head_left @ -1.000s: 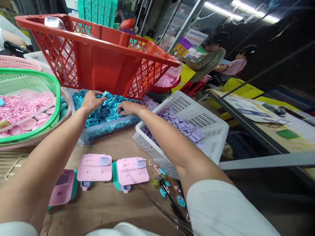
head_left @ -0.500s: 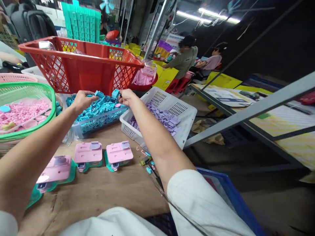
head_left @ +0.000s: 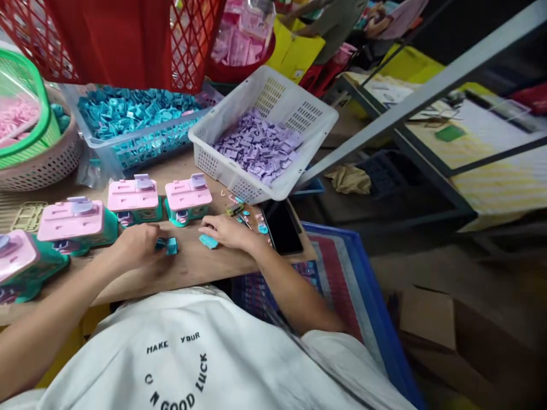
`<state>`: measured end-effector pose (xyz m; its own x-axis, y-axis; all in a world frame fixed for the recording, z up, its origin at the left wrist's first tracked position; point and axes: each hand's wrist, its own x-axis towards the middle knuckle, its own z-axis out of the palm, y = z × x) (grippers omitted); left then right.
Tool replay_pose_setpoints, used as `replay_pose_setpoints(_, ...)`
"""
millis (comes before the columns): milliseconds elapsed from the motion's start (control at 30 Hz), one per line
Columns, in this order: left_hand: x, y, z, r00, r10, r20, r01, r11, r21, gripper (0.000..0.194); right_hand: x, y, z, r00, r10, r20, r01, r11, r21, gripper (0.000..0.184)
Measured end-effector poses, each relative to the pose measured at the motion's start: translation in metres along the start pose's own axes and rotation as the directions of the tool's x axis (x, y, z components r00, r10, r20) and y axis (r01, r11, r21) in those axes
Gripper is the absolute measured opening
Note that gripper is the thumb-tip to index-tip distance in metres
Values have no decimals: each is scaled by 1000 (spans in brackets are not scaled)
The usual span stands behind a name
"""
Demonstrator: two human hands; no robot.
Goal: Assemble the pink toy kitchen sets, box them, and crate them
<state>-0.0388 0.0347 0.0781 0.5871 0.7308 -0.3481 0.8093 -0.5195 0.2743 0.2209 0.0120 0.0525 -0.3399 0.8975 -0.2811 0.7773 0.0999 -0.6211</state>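
My left hand [head_left: 137, 244] rests on the wooden table [head_left: 192, 265], fingers curled around small teal plastic pieces [head_left: 171, 245]. My right hand [head_left: 227, 230] lies beside it, fingertips pinched on another teal piece [head_left: 208, 241]. Just behind my hands stands a row of pink-and-teal toy boxes [head_left: 135, 199], [head_left: 188, 197], [head_left: 76, 222]. Farther back a clear basket [head_left: 141, 149] holds a heap of teal pieces, and a white basket [head_left: 289, 114] holds lilac pieces.
A red mesh basket [head_left: 128, 40] sits above the teal pieces. A green basket [head_left: 25, 114] of pink parts is at the left. A black phone [head_left: 282, 228] and small loose parts lie right of my hand. A blue crate [head_left: 363, 296] stands below the table edge.
Both hands left the teal basket and came back to the near table, each carrying teal pieces. My view tilted downward, showing my shirt and the table's front edge.
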Motion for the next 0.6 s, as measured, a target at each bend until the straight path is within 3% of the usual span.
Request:
replay_pose_setpoints(133,6,-2,0,996,-74,-48,75,997,21,53,-9,14,8,986,60,-154,-33,984,178,21)
replay_pose_setpoints(267,2,1,-3,992,-70,-103,67,997,-33,59,-19,2,23,955,89,-283,-78,996,50,41)
replay_pose_setpoints(333,0,3,-2,989,-69,-130,62,997,-54,57,-16,-5,34,936,100,-337,-100,995,17,40)
replay_pose_setpoints(467,-6,4,-3,980,-38,-197,17,994,-108,55,-9,-8,40,952,84,-295,-48,991,126,15)
replay_pose_setpoints(600,-12,4,-11,970,16,-242,-86,955,-282,56,-16,-12,18,980,-74,-183,136,925,356,14)
